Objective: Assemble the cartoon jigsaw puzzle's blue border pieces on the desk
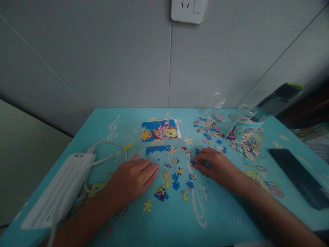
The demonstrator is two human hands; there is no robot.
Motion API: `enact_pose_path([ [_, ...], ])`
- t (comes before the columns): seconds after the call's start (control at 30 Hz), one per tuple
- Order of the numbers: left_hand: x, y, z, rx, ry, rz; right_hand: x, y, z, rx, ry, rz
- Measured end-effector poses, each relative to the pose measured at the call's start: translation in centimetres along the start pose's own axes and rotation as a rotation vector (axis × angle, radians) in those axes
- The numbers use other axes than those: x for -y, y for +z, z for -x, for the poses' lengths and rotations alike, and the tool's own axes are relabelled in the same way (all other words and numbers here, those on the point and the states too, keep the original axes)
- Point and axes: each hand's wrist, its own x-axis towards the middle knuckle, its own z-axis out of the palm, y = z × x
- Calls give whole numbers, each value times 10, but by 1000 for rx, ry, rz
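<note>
On the blue desk [167, 219], in front of the reference picture [159, 130], the left hand [132, 180] lies flat, fingers together; the right hand [218, 166] is nearer the loose pieces [177, 178], its fingers [199, 161] pinching one blue piece [192, 162] just left of them; open desk lies nearer the person.

Left forearm enters from lower left, angled up and to the right, lying low along the surface. Left hand [132, 180] palm down, fingers extended and held close together, pointing up-right, resting flat; nothing gripped. Right forearm enters from lower right corner, angled up and to the left. Right hand [217, 166] palm down, knuckles raised slightly, fingers curled a little, fingertips [196, 164] pointing left and pressed low toward the surface. Whether the right fingertips pinch anything cannot be told. Hands well apart, wrists straight.
</note>
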Motion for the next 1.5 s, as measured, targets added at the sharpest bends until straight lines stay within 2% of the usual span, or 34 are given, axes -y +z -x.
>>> enact_pose_path([
  [0.33, 0, 0, 0, -6, 2, -11, -3, -7, 2, -3, 19, -54],
  [0.53, -1, -2, -1, -15, 32, -28, -18, -15, -3, -160, 126, 27],
  [0.67, -1, -3, 0, -5, 36, -34, -21, -12, -5, -195, 127, 97],
  [0.9, 0, -3, 0, -8, 25, -57, -11, -4, -2, -183, 42, 60],
  [1.17, 0, -1, 0, 55, 8, -40, -3, -5, -1, -220, -62, -59],
  [1.5, -2, -5, -3, 59, 12, -36, 24, -2, 6, -68, -135, -190],
])
